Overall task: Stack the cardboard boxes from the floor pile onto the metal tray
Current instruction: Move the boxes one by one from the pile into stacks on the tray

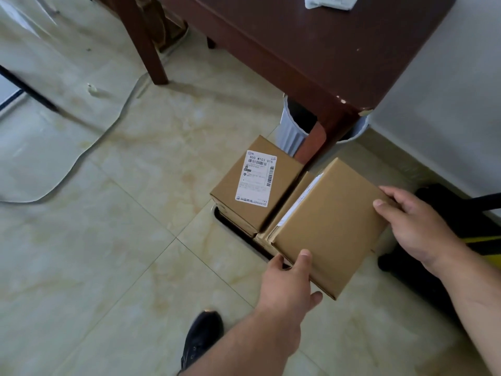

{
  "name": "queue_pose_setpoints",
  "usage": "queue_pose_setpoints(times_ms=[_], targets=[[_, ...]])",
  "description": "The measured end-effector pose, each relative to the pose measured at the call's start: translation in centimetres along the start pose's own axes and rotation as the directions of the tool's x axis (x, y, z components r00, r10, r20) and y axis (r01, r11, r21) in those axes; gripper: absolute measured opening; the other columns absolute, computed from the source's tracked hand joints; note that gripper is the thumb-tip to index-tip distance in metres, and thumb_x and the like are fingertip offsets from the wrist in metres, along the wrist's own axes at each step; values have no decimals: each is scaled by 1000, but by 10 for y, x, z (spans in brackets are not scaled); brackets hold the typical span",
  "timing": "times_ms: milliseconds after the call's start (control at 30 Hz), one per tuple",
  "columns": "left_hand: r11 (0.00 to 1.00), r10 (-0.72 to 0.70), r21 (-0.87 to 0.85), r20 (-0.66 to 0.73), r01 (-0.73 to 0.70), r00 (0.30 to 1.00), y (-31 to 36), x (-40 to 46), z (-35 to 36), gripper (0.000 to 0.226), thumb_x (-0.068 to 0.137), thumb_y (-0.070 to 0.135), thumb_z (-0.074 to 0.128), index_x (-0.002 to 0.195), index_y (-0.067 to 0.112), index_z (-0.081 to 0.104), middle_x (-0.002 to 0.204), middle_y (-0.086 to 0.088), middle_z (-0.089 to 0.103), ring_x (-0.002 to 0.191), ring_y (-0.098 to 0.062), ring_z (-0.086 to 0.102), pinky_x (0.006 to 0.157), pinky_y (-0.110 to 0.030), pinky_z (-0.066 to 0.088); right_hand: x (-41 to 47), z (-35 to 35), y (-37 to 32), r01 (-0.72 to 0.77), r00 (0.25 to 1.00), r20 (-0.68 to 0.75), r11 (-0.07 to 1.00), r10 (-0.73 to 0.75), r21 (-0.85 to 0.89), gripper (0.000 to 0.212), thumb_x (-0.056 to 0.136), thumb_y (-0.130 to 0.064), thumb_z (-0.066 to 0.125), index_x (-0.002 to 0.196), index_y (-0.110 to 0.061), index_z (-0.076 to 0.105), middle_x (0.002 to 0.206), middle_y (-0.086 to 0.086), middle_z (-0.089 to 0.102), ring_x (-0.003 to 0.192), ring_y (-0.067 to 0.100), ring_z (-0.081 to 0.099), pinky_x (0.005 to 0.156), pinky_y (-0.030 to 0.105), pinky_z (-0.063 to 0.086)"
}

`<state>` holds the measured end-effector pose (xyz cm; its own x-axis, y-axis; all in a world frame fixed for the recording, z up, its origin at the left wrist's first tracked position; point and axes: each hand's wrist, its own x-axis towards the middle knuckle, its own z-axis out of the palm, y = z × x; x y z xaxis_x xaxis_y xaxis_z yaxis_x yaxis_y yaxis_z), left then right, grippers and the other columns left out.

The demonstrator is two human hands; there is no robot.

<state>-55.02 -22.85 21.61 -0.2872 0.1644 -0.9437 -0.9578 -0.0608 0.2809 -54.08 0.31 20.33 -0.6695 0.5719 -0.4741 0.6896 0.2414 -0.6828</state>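
- Head view, writing first: white shipping label [256, 178] on top of the left cardboard box [254, 185], printed "850 W103 015" above a barcode; smaller print below too fine to read.
- A second white label [298, 202] partly showing on the side of the box under the held one, text unreadable.
- Held plain box [329, 226], brown and unmarked on top, tilted, over the right-hand stack.
- Left hand [288, 280] gripping the near corner of that box, thumb on top, fingers curled under.
- Right hand [414, 226] gripping its far right edge, thumb on top.
- Metal tray [235, 229] on the floor tiles, only its dark rim showing beneath the boxes.
- Count of boxes: at least four in two side-by-side stacks on the tray plus the held one; exact number hidden by overlap.
- One dark wooden table [311, 50] behind the stacks, one pale ribbed bin [292, 128] under it, just beside the left box.
- One white packet [329, 2] on the tabletop, cut off by the frame.
- One black shoe [202, 337] on the tiles, one grey cable [103, 137] trailing across the floor, one black and yellow object [461, 234] at right.
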Motion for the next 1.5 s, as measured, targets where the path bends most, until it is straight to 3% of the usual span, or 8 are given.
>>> queue_pose_setpoints(times_ms=[100, 200, 267, 467, 533, 1000, 1267, 1500], targets=[[1000, 5, 0, -7, -5, 1000, 2, 2, 0, 62, 95, 38, 68, 150, 22, 45, 125, 6, 62, 103, -15, 72, 84, -37, 65, 4, 2, 1, -5, 1000, 9, 1000, 5, -18, 39, 102, -32, 60, 141, -32, 59, 131, -8, 64, 119, 13, 60, 97, 31, 43], [1000, 9, 22, -22, -9, 1000, 4, 1, -1, 69, 95, 42, 68, 155, 24, 39, 125, 9, 60, 62, -1, 75, 93, -40, 61, 8, 3, 0, -10, 1000, 11, 1000, 11, -24, 40, 102, -33, 60, 142, -34, 58, 133, -8, 64, 120, 13, 60, 102, 32, 43], [1000, 8, 14, -40, -8, 999, 4, 0, -1, 71, 95, 43, 68, 156, 24, 37, 123, 10, 60, 55, 0, 73, 95, -41, 60, 9, 4, -2, -13, 1000, 17, 999, 13, -29, 41, 102, -33, 60, 142, -34, 58, 133, -9, 63, 120, 12, 60, 101, 31, 42], [1000, -13, -13, -49, 12, 999, 9, -6, -1, 49, 96, 39, 68, 139, 27, 47, 109, 8, 59, 99, -13, 67, 83, -36, 65, 9, 10, -9, -10, 1000, 23, 1000, 10, -22, 40, 103, -28, 60, 143, -33, 58, 132, -7, 62, 117, 12, 57, 96, 26, 38], [1000, -14, -15, -58, 14, 998, 10, -7, -1, 40, 96, 38, 68, 129, 29, 48, 107, 8, 59, 99, -14, 67, 83, -37, 65, 10, 11, -10, -12, 999, 34, 1000, 13, -16, 40, 103, -28, 60, 142, -33, 58, 133, -7, 62, 119, 12, 58, 97, 26, 39], [983, 55, 181, -93, -37, 994, 5, -2, -10, 89, 86, 54, 74, 159, 26, 31, 119, 11, 61, 84, -8, 69, 88, -37, 63, -2, 8, -9, -6, 1000, 3, 1000, 6, -26, 55, 99, -42, 62, 152, -42, 45, 159, -8, 44, 145, 12, 40, 115, 33, 31], [874, -85, 485, 89, 32, 992, -39, -19, 0, 65, 89, 51, 72, 145, 23, 53, 114, 3, 66, 101, -9, 67, 81, -38, 65, -30, 1, 19, -46, 975, -206, 984, 81, 172, 56, 104, -36, 55, 156, -18, 42, 154, -1, 49, 135, 11, 48, 106, 27, 35], [742, 27, 637, 284, -209, 959, -76, -23, 50, 68, 80, 61, 67, 142, 35, 55, 134, 15, 63, 110, -1, 63, 106, -36, 52, -81, -3, 106, -295, 897, -175, 846, 405, 444, 42, 82, -64, 54, 112, -39, 68, 125, -11, 66, 120, 18, 62, 108, 52, 48]])
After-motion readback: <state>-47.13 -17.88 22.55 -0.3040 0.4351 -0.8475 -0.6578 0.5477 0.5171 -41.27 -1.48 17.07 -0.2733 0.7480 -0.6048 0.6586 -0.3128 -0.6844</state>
